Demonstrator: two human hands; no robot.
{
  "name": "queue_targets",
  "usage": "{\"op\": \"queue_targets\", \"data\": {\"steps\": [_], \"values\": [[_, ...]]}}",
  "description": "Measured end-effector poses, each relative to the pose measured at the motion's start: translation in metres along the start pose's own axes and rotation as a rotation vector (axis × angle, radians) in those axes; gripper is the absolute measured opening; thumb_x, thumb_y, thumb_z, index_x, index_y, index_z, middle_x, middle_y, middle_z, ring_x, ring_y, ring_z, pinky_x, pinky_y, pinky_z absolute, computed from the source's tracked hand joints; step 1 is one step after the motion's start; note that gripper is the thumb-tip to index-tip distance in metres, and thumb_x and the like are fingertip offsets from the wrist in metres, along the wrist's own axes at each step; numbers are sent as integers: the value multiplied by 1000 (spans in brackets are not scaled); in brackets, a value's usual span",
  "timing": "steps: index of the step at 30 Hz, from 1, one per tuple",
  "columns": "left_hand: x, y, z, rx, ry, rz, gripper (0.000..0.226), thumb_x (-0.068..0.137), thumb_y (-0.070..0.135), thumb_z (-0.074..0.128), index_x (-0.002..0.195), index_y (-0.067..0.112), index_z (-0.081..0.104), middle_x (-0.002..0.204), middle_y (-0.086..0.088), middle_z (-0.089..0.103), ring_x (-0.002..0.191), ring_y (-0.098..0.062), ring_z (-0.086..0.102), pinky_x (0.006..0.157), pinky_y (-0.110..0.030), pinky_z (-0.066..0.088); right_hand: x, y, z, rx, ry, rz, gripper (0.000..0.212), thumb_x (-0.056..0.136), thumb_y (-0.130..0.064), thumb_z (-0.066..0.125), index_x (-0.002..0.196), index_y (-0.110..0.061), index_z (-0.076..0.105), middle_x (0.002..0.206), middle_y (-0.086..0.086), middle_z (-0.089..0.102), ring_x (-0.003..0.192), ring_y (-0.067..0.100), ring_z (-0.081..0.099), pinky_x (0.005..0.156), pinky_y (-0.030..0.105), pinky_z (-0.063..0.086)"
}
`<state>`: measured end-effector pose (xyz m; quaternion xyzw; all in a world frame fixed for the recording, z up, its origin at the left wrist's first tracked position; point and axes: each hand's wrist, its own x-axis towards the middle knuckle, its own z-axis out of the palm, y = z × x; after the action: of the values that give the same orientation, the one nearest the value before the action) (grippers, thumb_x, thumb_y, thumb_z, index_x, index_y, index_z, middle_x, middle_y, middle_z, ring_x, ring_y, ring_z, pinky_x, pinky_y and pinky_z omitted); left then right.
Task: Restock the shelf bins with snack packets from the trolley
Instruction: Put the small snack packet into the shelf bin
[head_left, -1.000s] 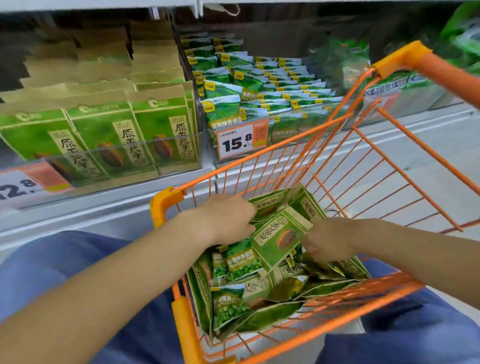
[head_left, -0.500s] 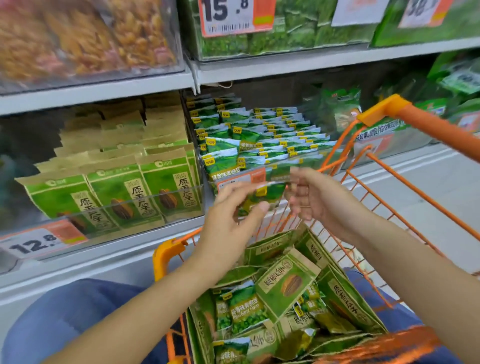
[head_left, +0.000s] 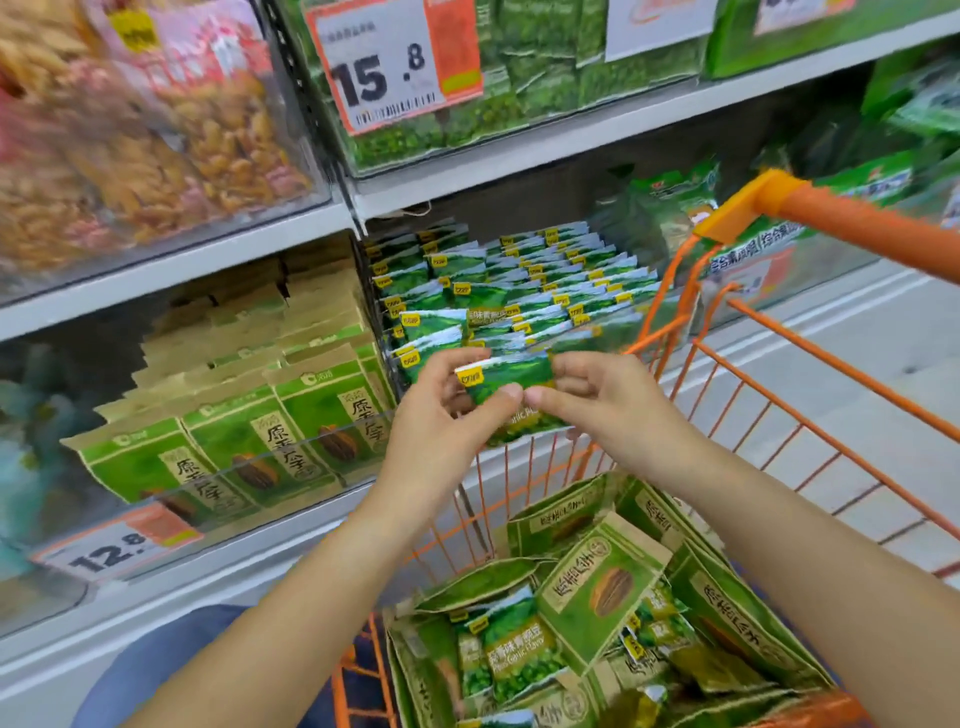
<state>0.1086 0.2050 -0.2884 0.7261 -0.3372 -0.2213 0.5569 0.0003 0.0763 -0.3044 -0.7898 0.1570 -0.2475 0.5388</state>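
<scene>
A small green pea packet (head_left: 506, 382) is held upright between both hands, just in front of the shelf bin of matching green packets (head_left: 519, 291). My left hand (head_left: 447, 415) pinches its left side with thumb and fingers. My right hand (head_left: 597, 400) pinches its right side. Below them the orange trolley (head_left: 831, 213) holds several green and kraft snack packets (head_left: 597, 597), jumbled together.
To the left is a bin of green and kraft seed packets (head_left: 270, 415) behind a clear front with a 12.8 tag (head_left: 111, 551). The upper shelf holds a 15.8 tag (head_left: 395, 62) and bins of orange snacks (head_left: 156, 130). Blue trouser legs show at the bottom.
Both hands rose out of the trolley with a green pea packet and carried it up to the front of the green packet bin. The view tilted upward.
</scene>
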Motion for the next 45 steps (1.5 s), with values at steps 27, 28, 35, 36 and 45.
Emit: {"op": "queue_targets", "data": {"steps": [27,28,35,36,45], "values": [[181,17,2,1250,127,46,39,94,39,58,122,12,62,116,-11,65,113,-30,56,100,-40,39,1,7,-21,-786,118,-79,29,99,-32,43,124,-27,57,117,-7,60,112,14,50,73,27,36],[181,17,3,1282,151,61,37,94,39,57,119,12,63,114,-11,64,113,-31,55,100,-41,36,1,8,-21,-793,116,-81,29,99,-32,43,123,-27,57,116,-8,60,112,14,50,74,28,37],[179,10,4,1296,43,87,28,89,40,65,100,14,65,104,-9,66,107,-32,57,100,-45,40,3,8,-20,-817,95,-106,26,99,-31,42,117,-27,60,109,-7,62,107,15,52,72,28,37],[181,10,2,1249,33,62,30,87,40,67,103,15,65,109,-9,66,109,-32,56,100,-47,41,3,8,-19,-823,95,-113,26,99,-31,42,116,-27,61,108,-7,62,106,15,52,72,28,37],[155,26,2,1171,116,248,32,89,37,62,116,21,58,128,-7,55,120,-30,47,95,-40,37,2,0,-27,-775,89,-126,22,97,-35,48,102,-26,67,91,-8,63,92,14,57,65,28,37]]}}
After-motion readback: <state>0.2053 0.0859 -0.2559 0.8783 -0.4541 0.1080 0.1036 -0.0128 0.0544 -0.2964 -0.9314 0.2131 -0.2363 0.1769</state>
